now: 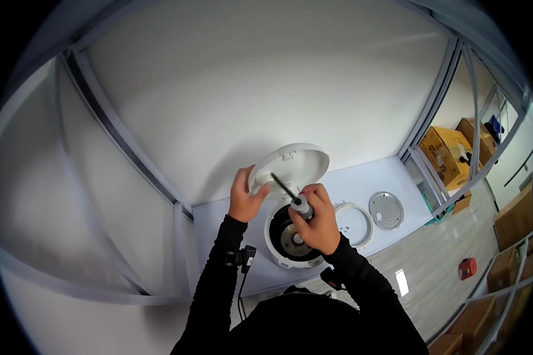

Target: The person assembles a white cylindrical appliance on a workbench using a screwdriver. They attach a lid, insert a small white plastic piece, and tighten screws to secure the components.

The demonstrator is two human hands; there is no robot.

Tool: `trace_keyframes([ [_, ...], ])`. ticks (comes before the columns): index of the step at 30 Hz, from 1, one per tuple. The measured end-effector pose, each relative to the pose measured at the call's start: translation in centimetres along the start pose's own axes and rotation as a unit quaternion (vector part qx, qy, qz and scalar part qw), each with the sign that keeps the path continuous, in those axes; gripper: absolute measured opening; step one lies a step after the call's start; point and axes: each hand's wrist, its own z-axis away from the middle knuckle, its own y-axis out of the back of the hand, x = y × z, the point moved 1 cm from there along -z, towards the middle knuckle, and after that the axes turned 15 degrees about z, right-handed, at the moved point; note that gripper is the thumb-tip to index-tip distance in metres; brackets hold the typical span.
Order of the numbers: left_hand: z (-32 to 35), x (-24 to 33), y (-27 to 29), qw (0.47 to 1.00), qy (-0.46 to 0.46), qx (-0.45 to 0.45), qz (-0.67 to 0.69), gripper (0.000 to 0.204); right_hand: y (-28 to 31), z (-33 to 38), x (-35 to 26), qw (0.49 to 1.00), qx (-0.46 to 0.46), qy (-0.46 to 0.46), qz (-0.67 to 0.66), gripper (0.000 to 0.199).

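A white rice cooker (pixel 304 263) stands on the table with its lid (pixel 305 161) raised; a dark inside with a metal plate (pixel 292 241) at the bottom shows. My left hand (pixel 244 197) grips the lid's left edge, thumb on its inner face. In my right hand (pixel 320 223) is a screwdriver (pixel 284 186) with a grey handle and a dark shaft. Its shaft slants up and left, and the tip meets the lid's inner side near my left thumb. Whether a screw sits under the tip is too small to tell.
Right of the cooker lie a white ring-shaped part (pixel 370 228) with small pieces inside it and a round grey perforated metal plate (pixel 387 210). A white wall (pixel 266 77) and grey frame posts (pixel 437 100) enclose the table (pixel 361 173). Cardboard boxes (pixel 446 155) and a red object (pixel 467 268) are to the right.
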Motion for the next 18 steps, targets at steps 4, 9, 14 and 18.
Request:
trace_keyframes([
  [4,-0.1,0.7,-0.3,0.999,-0.007,-0.033,-0.021,0.045,-0.9,0.6,-0.7,0.999,-0.028,0.022,0.036,0.038],
  [9,-1.0,0.3,0.5,0.995,-0.042,-0.082,-0.035,0.054,-2.4,0.8,-0.3,0.994,-0.040,0.021,0.098,0.043],
  [14,-1.4,0.8,0.5,0.982,0.068,-0.113,0.132,0.055,-2.6,-0.1,-0.9,0.984,-0.029,0.069,0.161,0.048],
  [18,-0.8,0.4,0.3,0.983,0.113,-0.086,0.118,0.047,-1.8,-0.1,-1.3,0.985,0.013,0.092,0.148,0.045],
])
